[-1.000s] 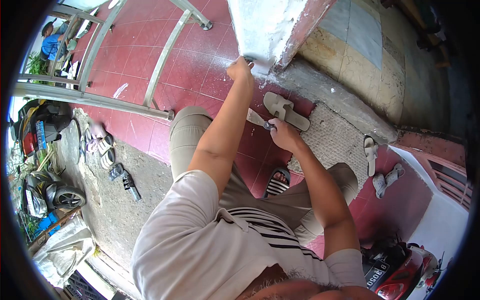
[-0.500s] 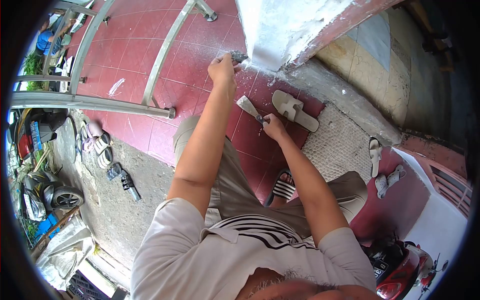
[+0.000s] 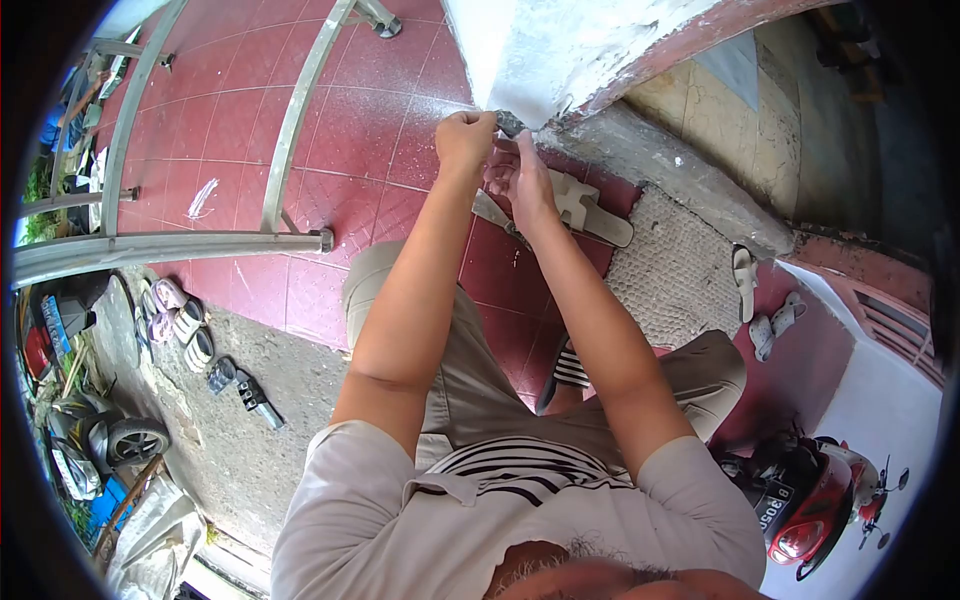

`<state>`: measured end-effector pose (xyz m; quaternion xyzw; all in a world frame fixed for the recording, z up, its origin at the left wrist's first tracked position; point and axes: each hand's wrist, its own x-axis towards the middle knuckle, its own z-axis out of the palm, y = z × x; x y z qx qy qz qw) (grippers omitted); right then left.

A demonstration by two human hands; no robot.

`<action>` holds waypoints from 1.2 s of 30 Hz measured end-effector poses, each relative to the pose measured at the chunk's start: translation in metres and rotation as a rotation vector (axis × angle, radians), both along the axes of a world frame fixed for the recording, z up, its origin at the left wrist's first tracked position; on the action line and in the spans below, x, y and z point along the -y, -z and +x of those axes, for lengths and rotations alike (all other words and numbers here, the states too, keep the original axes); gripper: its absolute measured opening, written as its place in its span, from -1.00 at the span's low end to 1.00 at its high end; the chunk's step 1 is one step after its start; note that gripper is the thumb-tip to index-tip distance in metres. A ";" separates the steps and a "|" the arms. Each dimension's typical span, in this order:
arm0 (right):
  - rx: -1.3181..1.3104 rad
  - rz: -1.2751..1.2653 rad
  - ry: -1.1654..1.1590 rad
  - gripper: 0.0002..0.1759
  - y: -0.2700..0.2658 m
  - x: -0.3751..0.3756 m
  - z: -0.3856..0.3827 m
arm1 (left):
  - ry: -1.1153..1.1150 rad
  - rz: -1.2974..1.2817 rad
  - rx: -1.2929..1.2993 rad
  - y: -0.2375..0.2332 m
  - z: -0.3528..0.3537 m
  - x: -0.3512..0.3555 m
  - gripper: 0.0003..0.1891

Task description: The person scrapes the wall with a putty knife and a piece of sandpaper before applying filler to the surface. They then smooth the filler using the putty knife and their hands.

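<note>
At the foot of the white pillar (image 3: 545, 60), my left hand (image 3: 465, 145) is closed on a dark grey piece of sandpaper (image 3: 511, 123), its fingertips pinching one edge. My right hand (image 3: 527, 185) is right beside it, fingers loosely apart and thumb pointing up close to the sandpaper. Below my right hand, a scraper (image 3: 490, 208) lies on the red tiles, its pale blade showing and its handle partly hidden. A beige sandal (image 3: 590, 212) lies just to the right of that hand.
White dust lies on the red tiled floor (image 3: 350, 130). A metal frame (image 3: 295, 130) stands to the left. Several sandals (image 3: 190, 320) lie on the concrete, and a textured mat (image 3: 675, 275) is at right. A red motorcycle (image 3: 810, 510) is parked at lower right.
My right hand has let go of the scraper, which now lies on the floor, and has moved up beside my left hand. The view has shifted slightly.
</note>
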<state>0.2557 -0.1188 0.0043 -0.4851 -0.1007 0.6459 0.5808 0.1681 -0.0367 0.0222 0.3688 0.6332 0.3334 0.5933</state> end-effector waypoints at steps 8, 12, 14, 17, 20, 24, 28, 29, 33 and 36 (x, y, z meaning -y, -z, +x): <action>0.062 -0.227 0.148 -0.83 0.017 -0.024 0.011 | 0.015 -0.031 -0.024 0.002 -0.006 0.000 -0.64; 0.053 -0.409 0.270 -0.88 0.066 -0.043 0.040 | -0.046 -0.070 0.050 -0.016 -0.020 -0.004 -0.60; -0.029 -0.443 0.316 -0.89 0.071 -0.053 0.049 | -0.024 -0.089 0.099 -0.019 -0.024 -0.003 -0.61; -0.061 -0.324 0.326 -0.89 0.065 -0.069 0.059 | -0.054 -0.068 0.163 -0.023 -0.030 -0.001 -0.64; 0.110 -0.231 0.312 -0.88 0.023 -0.075 0.056 | -0.101 -0.060 0.209 -0.026 -0.035 -0.002 -0.66; 0.321 -0.278 0.258 -0.88 0.016 -0.073 0.047 | -0.104 -0.071 0.268 -0.028 -0.038 -0.006 -0.66; 0.258 -0.342 0.250 -0.88 0.043 -0.083 0.057 | -0.108 -0.073 0.285 -0.028 -0.038 -0.006 -0.66; 0.204 -0.295 0.254 -0.88 0.041 -0.086 0.058 | -0.122 -0.080 0.294 -0.029 -0.040 -0.007 -0.66; 0.214 -0.233 0.371 -0.90 0.040 -0.078 0.051 | -0.130 -0.081 0.307 -0.031 -0.045 -0.006 -0.66; 0.171 -0.247 0.344 -0.90 0.060 -0.089 0.051 | -0.121 -0.044 0.356 -0.035 -0.044 -0.008 -0.66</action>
